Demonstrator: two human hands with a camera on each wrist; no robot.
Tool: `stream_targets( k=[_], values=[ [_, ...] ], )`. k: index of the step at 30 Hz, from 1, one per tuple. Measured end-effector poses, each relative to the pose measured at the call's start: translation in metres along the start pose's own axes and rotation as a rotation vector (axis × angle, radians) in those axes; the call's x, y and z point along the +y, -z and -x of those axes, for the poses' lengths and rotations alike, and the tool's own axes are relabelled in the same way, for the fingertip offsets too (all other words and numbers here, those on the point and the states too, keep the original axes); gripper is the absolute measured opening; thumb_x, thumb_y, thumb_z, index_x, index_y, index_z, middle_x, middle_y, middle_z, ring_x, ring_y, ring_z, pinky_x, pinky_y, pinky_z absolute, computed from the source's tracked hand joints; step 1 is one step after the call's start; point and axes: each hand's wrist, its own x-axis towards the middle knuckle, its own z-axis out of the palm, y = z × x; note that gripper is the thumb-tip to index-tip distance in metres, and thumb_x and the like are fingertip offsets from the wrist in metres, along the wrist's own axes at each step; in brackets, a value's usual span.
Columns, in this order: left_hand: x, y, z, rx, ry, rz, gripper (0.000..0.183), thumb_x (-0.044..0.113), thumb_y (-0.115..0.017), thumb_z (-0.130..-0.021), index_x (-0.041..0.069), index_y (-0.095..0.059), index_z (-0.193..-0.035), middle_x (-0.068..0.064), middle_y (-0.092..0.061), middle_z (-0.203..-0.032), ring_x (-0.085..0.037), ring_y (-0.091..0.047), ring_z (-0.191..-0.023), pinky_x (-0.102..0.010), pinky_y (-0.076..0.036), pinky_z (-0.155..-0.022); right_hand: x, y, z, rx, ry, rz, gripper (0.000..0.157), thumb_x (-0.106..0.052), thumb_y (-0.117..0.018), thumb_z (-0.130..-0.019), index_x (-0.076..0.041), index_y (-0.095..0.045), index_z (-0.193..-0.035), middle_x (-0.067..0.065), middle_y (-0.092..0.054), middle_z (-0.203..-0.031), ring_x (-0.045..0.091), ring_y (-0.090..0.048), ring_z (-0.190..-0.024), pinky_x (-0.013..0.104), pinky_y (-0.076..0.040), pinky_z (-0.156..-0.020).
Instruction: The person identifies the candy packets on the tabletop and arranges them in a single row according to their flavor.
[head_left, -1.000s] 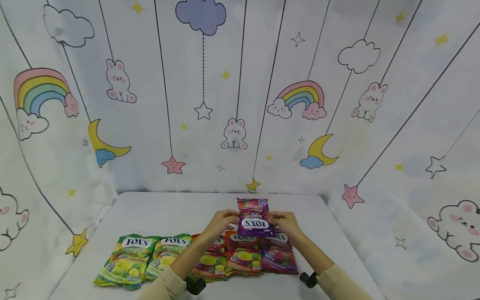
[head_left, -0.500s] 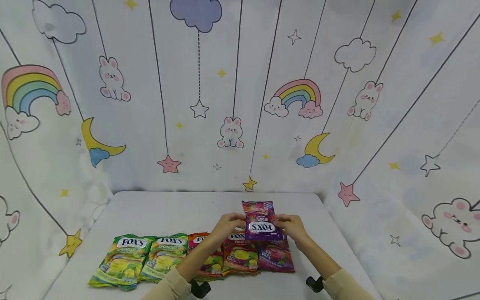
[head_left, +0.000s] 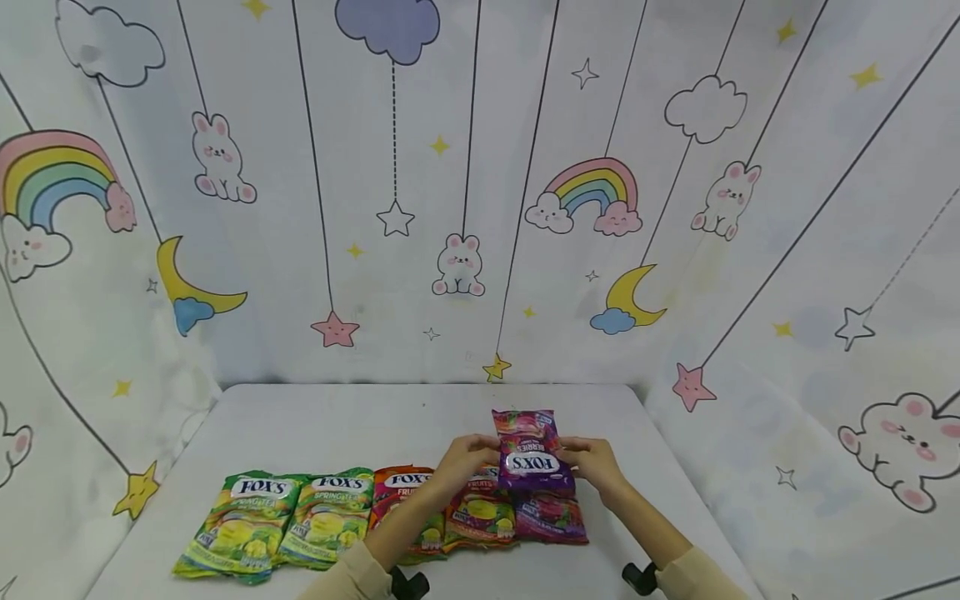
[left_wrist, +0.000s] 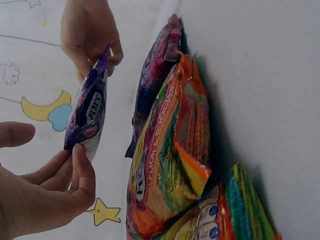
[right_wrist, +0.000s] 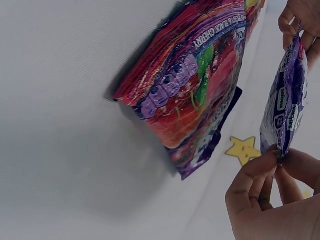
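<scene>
A purple bag of Fox's Berries candy [head_left: 534,454] is held between both hands, its lettering upside down in the head view. My left hand [head_left: 468,467] pinches one side edge of it. The opposite edge is pinched between thumb and fingers of my right hand [head_left: 596,471], as the right wrist view shows at the bag's corner [right_wrist: 286,107]. Seen from the left wrist, the bag [left_wrist: 90,107] is edge-on, apart from the bags on the table. Behind it, a second purple Berries bag [head_left: 551,518] lies partly hidden.
Left of the purple bag lie two red-orange Fruits bags [head_left: 480,512], one partly behind the left forearm. Two green-yellow Spring Tea bags [head_left: 247,521] continue the row leftward. The white table [head_left: 337,421] meets a patterned cloth wall [head_left: 390,292] at the back.
Both hands have brought the held bag rightward and a little nearer, over the upper part of the lying purple bag. The head view has shifted slightly.
</scene>
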Motion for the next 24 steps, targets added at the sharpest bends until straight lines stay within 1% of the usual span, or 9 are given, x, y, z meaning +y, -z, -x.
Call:
stream_targets(
  k=[5, 6, 12, 13, 18, 20, 24],
  values=[
    [-0.003, -0.007, -0.003, -0.011, -0.007, 0.017, 0.042, 0.017, -0.063, -0.100, -0.008, -0.063, -0.133, -0.023, -0.066, -0.131, -0.044, -0.066, -0.113, -0.061, -0.053, -0.096, 0.008, 0.007, 0.000, 0.011, -0.015, -0.003, 0.033, -0.012, -0.071, -0.096, 0.004, -0.073, -0.125, 0.016, -0.075, -0.111, 0.023, -0.072, -0.090, 0.039, -0.062, -0.076],
    [-0.004, -0.009, -0.004, -0.011, 0.002, 0.015, 0.042, 0.018, -0.063, -0.099, -0.007, -0.064, -0.133, -0.023, -0.066, -0.131, -0.045, -0.066, -0.112, -0.061, -0.053, -0.095, 0.010, 0.008, 0.001, 0.012, -0.018, -0.002, 0.033, -0.012, -0.071, -0.096, 0.004, -0.072, -0.125, 0.016, -0.075, -0.111, 0.023, -0.072, -0.090, 0.039, -0.062, -0.076],
    [-0.005, -0.018, -0.004, -0.043, 0.039, 0.026, 0.044, 0.023, -0.064, -0.099, -0.003, -0.065, -0.134, -0.018, -0.067, -0.130, -0.049, -0.064, -0.113, -0.065, -0.048, -0.101, 0.018, 0.018, 0.005, 0.021, -0.040, 0.004, 0.035, -0.012, -0.071, -0.096, 0.005, -0.071, -0.126, 0.018, -0.075, -0.113, 0.023, -0.072, -0.091, 0.041, -0.061, -0.079],
    [-0.005, -0.020, -0.004, -0.045, 0.037, 0.031, 0.044, 0.023, -0.064, -0.099, -0.004, -0.064, -0.134, -0.019, -0.068, -0.128, -0.050, -0.063, -0.113, -0.065, -0.048, -0.101, 0.019, 0.019, 0.005, 0.025, -0.044, 0.007, 0.035, -0.013, -0.071, -0.096, 0.004, -0.072, -0.126, 0.017, -0.075, -0.113, 0.022, -0.071, -0.091, 0.041, -0.061, -0.080],
    [-0.003, -0.031, -0.004, -0.036, 0.038, 0.040, 0.045, 0.019, -0.065, -0.097, -0.008, -0.064, -0.133, -0.021, -0.070, -0.122, -0.050, -0.066, -0.108, -0.063, -0.049, -0.101, 0.025, 0.026, 0.009, 0.021, -0.052, 0.022, 0.035, -0.014, -0.070, -0.097, 0.004, -0.071, -0.128, 0.018, -0.074, -0.116, 0.023, -0.071, -0.092, 0.042, -0.061, -0.081],
    [-0.003, -0.035, -0.004, -0.042, 0.042, 0.038, 0.045, 0.018, -0.064, -0.098, -0.009, -0.064, -0.133, -0.024, -0.068, -0.126, -0.048, -0.068, -0.107, -0.063, -0.048, -0.103, 0.028, 0.029, 0.010, 0.028, -0.065, 0.027, 0.035, -0.013, -0.070, -0.097, 0.004, -0.071, -0.128, 0.019, -0.074, -0.118, 0.023, -0.071, -0.092, 0.042, -0.061, -0.081],
    [-0.003, -0.042, -0.006, -0.047, 0.062, 0.020, 0.044, 0.018, -0.063, -0.099, -0.008, -0.064, -0.134, -0.024, -0.067, -0.130, -0.046, -0.070, -0.105, -0.064, -0.046, -0.105, 0.031, 0.036, 0.013, 0.045, -0.081, 0.035, 0.036, -0.014, -0.071, -0.097, 0.004, -0.071, -0.129, 0.020, -0.073, -0.119, 0.022, -0.071, -0.092, 0.040, -0.061, -0.080]
  ],
)
